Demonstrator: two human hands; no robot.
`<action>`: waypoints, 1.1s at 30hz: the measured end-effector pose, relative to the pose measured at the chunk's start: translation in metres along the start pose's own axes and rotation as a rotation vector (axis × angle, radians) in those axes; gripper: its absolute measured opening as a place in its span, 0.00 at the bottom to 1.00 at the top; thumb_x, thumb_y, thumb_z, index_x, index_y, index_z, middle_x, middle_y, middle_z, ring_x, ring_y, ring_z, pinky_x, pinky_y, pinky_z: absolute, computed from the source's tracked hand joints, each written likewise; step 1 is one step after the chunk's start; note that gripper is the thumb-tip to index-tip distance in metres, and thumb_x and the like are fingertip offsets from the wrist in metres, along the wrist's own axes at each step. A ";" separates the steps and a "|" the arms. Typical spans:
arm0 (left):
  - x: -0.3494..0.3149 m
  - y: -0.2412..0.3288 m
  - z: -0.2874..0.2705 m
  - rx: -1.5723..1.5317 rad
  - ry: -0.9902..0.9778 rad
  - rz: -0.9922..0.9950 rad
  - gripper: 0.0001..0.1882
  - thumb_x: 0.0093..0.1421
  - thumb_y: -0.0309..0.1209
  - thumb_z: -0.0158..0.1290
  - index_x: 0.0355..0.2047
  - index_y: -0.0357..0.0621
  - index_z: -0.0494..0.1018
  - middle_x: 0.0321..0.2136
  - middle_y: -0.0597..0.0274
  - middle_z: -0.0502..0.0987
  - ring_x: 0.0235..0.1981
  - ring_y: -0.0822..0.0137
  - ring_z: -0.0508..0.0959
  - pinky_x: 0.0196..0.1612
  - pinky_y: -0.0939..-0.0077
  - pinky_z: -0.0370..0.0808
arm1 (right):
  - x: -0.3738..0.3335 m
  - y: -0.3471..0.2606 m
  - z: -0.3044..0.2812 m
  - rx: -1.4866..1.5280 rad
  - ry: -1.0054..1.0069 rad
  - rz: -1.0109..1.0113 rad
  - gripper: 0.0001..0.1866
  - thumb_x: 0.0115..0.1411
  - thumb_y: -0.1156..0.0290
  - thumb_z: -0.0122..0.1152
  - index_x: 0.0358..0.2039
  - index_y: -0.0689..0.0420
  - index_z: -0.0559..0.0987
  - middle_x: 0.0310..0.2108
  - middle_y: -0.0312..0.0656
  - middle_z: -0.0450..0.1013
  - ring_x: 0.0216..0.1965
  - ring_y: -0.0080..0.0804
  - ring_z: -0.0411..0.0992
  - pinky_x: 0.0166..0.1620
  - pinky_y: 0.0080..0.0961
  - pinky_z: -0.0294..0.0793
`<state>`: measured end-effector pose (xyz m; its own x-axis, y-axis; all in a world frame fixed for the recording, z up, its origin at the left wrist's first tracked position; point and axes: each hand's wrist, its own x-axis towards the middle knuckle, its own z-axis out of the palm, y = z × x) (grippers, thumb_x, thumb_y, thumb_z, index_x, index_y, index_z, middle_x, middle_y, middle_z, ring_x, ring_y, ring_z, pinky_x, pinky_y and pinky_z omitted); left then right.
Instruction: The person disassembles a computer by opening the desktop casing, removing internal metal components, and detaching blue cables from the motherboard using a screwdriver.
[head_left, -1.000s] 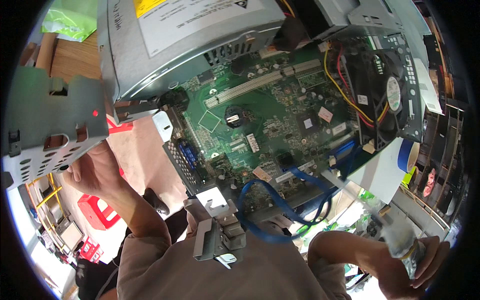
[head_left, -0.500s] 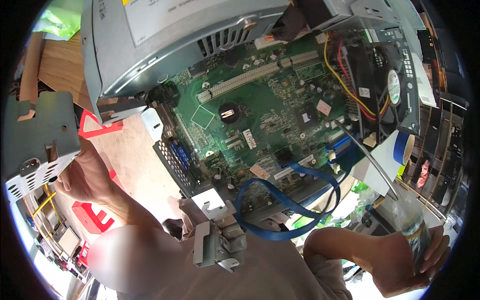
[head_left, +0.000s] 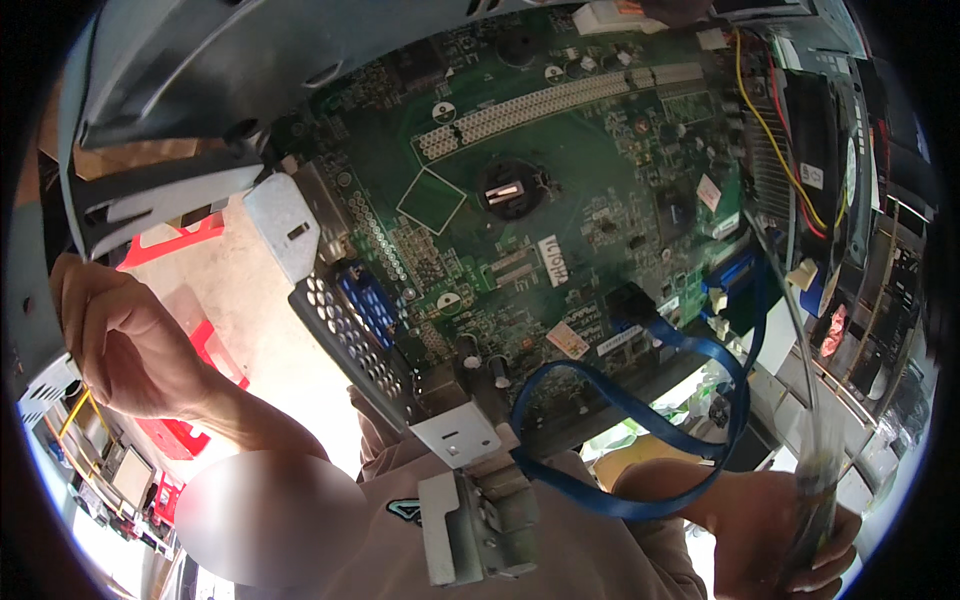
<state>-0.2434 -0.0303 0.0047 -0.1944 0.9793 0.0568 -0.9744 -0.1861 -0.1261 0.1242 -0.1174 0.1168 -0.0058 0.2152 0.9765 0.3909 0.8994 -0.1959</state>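
Note:
An opened metal computer case [head_left: 185, 95] fills the upper view, tilted up before me. Inside it sits a green motherboard [head_left: 585, 245], from which a blue flat cable [head_left: 625, 400] loops down. At the far left my left hand [head_left: 140, 340] is closed on the edge of a grey metal case panel [head_left: 35, 315]; the grip is partly hidden. My right hand [head_left: 775, 520], low on the right, wraps round the plastic-wrapped grip of a tool with a long, slightly bent metal tube [head_left: 795, 310]. Its tip is near the board's right side, beside a blue connector. A faint haze hangs over the board.
A black cooling fan [head_left: 810, 150] with red and yellow wires borders the board on the right. Bent metal brackets [head_left: 475, 530] jut from the case toward my chest. Red plastic pieces [head_left: 185, 240] are behind my left hand, with racks of parts at the far right.
The case and board have come closer and shifted right, tilting slightly. My left hand has moved left with the panel. The tube's tip has swung right and a haze now shows.

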 end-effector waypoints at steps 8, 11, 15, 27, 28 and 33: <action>-0.002 0.008 -0.002 0.052 -0.022 -0.022 0.14 0.54 0.08 0.46 0.22 0.41 0.59 0.22 0.61 0.64 0.16 0.70 0.68 0.15 0.83 0.75 | 0.001 0.001 0.015 -0.066 -0.117 -0.116 0.02 0.68 0.67 0.50 0.39 0.46 0.72 0.30 0.24 0.58 0.29 0.15 0.59 0.37 0.18 0.64; -0.004 0.008 -0.003 0.023 -0.006 0.019 0.14 0.51 0.07 0.47 0.23 0.40 0.59 0.22 0.61 0.64 0.17 0.70 0.69 0.15 0.83 0.75 | 0.002 -0.004 0.019 -0.086 -0.185 -0.077 0.02 0.68 0.66 0.51 0.38 0.46 0.72 0.30 0.24 0.57 0.29 0.15 0.59 0.36 0.18 0.63; -0.004 0.009 -0.005 0.000 0.009 0.022 0.15 0.50 0.06 0.47 0.23 0.40 0.59 0.23 0.60 0.63 0.17 0.70 0.68 0.16 0.83 0.75 | 0.005 -0.008 0.016 -0.083 -0.222 -0.095 0.02 0.67 0.65 0.51 0.39 0.45 0.71 0.31 0.24 0.57 0.30 0.15 0.59 0.36 0.19 0.63; -0.001 0.006 -0.012 -0.042 0.036 -0.016 0.15 0.52 0.07 0.44 0.24 0.41 0.56 0.22 0.62 0.59 0.16 0.70 0.67 0.16 0.83 0.75 | -0.003 0.015 0.063 0.507 0.190 -0.013 0.02 0.67 0.65 0.52 0.38 0.45 0.70 0.31 0.24 0.58 0.30 0.15 0.61 0.39 0.19 0.63; -0.005 0.010 -0.010 -0.033 0.044 -0.007 0.16 0.50 0.06 0.45 0.24 0.42 0.55 0.22 0.63 0.58 0.16 0.71 0.66 0.16 0.83 0.75 | -0.013 0.031 0.074 0.693 0.251 -0.113 0.02 0.67 0.65 0.53 0.38 0.45 0.70 0.31 0.23 0.58 0.30 0.15 0.61 0.40 0.20 0.63; -0.011 0.008 -0.008 -0.025 0.034 0.041 0.19 0.45 0.04 0.48 0.24 0.42 0.56 0.22 0.64 0.58 0.16 0.72 0.63 0.16 0.84 0.75 | -0.024 0.066 0.094 1.038 0.195 -0.396 0.02 0.66 0.65 0.54 0.37 0.44 0.70 0.31 0.24 0.59 0.32 0.15 0.63 0.42 0.22 0.64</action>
<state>-0.2479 -0.0420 -0.0049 -0.2301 0.9730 0.0177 -0.9624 -0.2248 -0.1524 0.0632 -0.0275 0.0720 0.2203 -0.1369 0.9658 -0.5618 0.7916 0.2403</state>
